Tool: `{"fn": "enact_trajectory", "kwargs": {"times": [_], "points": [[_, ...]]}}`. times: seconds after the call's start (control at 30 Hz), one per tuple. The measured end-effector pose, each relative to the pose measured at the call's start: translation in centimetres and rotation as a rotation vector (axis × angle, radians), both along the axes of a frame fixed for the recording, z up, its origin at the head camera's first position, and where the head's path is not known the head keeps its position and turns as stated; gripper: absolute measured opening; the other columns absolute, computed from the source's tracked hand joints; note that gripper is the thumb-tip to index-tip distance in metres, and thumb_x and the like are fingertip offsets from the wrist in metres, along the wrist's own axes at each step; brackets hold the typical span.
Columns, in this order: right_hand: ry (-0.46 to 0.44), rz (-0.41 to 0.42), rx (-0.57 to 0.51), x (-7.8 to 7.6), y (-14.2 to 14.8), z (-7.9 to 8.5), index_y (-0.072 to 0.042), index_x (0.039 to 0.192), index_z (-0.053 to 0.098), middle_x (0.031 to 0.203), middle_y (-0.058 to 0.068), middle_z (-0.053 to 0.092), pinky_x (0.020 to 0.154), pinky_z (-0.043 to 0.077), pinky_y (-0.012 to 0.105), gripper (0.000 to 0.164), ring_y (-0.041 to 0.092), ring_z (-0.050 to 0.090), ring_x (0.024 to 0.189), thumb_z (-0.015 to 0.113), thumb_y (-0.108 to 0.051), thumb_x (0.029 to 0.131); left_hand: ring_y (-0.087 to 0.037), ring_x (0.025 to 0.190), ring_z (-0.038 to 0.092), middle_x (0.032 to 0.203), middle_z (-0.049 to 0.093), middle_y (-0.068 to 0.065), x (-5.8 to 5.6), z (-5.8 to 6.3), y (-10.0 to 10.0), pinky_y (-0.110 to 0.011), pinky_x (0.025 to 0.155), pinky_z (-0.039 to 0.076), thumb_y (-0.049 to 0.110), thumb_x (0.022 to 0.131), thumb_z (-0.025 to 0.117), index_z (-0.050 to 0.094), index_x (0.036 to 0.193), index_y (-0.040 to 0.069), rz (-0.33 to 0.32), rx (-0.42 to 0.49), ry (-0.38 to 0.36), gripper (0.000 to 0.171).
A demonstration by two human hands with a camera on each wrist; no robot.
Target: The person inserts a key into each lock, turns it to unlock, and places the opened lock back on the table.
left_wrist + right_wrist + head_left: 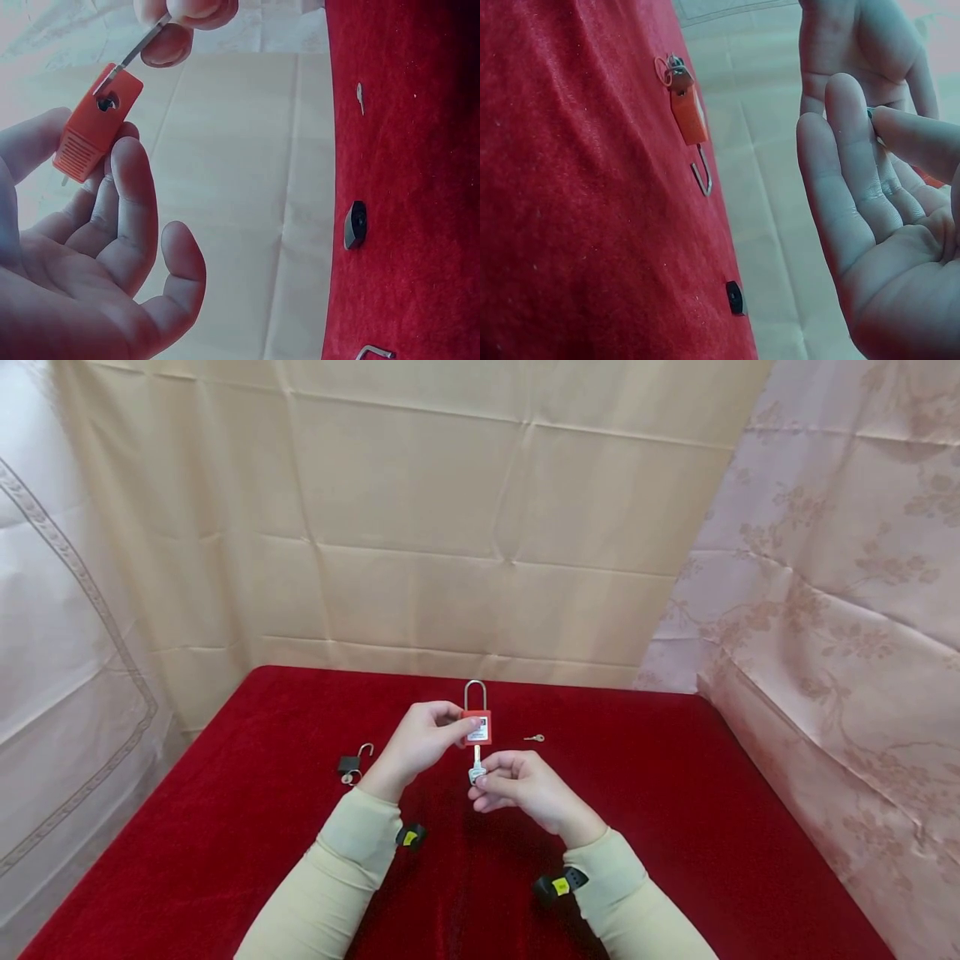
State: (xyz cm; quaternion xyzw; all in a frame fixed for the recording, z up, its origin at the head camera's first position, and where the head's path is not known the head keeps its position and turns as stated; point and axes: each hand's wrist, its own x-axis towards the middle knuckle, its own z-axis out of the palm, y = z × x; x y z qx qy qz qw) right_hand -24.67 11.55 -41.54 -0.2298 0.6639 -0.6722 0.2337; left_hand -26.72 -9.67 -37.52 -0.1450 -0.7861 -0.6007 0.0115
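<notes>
My left hand (420,743) holds a red padlock (483,735) upright, thumb over its white label and steel shackle pointing up. Both shackle legs run into the body. Just below, my right hand (531,791) pinches a silver key (476,760) by its head, blade up. From the left wrist, the key blade (136,49) overlaps the padlock's underside (90,124), its tip right beside the dark keyhole. The right wrist view has my right thumb and fingers mostly hiding the key.
On the red cloth (675,827), a small key (534,738) lies to the right. An open padlock (349,764) with a key ring lies left; its body looks orange in the right wrist view. A small black block-like object (356,225) lies behind the hands.
</notes>
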Motion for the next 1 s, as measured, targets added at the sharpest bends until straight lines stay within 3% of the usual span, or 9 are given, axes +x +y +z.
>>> {"fn": "enact_trajectory", "kwargs": {"times": [0.3, 0.5, 0.8, 1.0], "points": [[-0.001, -0.009, -0.005, -0.09, 0.12, 0.19, 0.011, 0.112, 0.061, 0.094, 0.019, 0.074, 0.082, 0.058, 0.047, 0.018, 0.024, 0.074, 0.081, 0.062, 0.0, 0.098, -0.031, 0.079, 0.066, 0.079, 0.07, -0.007, 0.15, 0.53, -0.23, -0.035, 0.073, 0.049, 0.018, 0.094, 0.073, 0.073, 0.1, 0.001, 0.012, 0.011, -0.02, 0.018], [0.0, 0.008, 0.008, -0.1, -0.05, 0.01, 0.012, 0.113, 0.061, 0.095, 0.019, 0.074, 0.083, 0.058, 0.047, 0.019, 0.023, 0.074, 0.081, 0.062, 0.0, 0.098, -0.028, 0.077, 0.066, 0.077, 0.07, -0.007, 0.09, 0.48, -0.2, -0.034, 0.074, 0.048, 0.019, 0.093, 0.074, 0.073, 0.099, 0.001, 0.015, 0.012, -0.018, 0.018], [0.0, -0.009, 0.003, -0.14, 0.04, 0.12, 0.012, 0.113, 0.061, 0.094, 0.018, 0.074, 0.082, 0.058, 0.047, 0.02, 0.023, 0.074, 0.081, 0.063, 0.0, 0.098, -0.036, 0.08, 0.066, 0.075, 0.068, -0.007, 0.0, 0.28, -0.2, -0.042, 0.076, 0.051, 0.02, 0.093, 0.075, 0.073, 0.097, 0.002, 0.01, 0.017, -0.018, 0.019], [0.004, -0.006, 0.009, -0.16, -0.01, 0.18, 0.013, 0.115, 0.061, 0.095, 0.019, 0.074, 0.083, 0.058, 0.047, 0.021, 0.023, 0.074, 0.081, 0.062, -0.001, 0.099, -0.028, 0.077, 0.066, 0.079, 0.07, -0.007, 0.03, 0.23, -0.07, -0.035, 0.073, 0.05, 0.022, 0.093, 0.075, 0.074, 0.099, 0.003, 0.004, -0.005, -0.02, 0.021]]}}
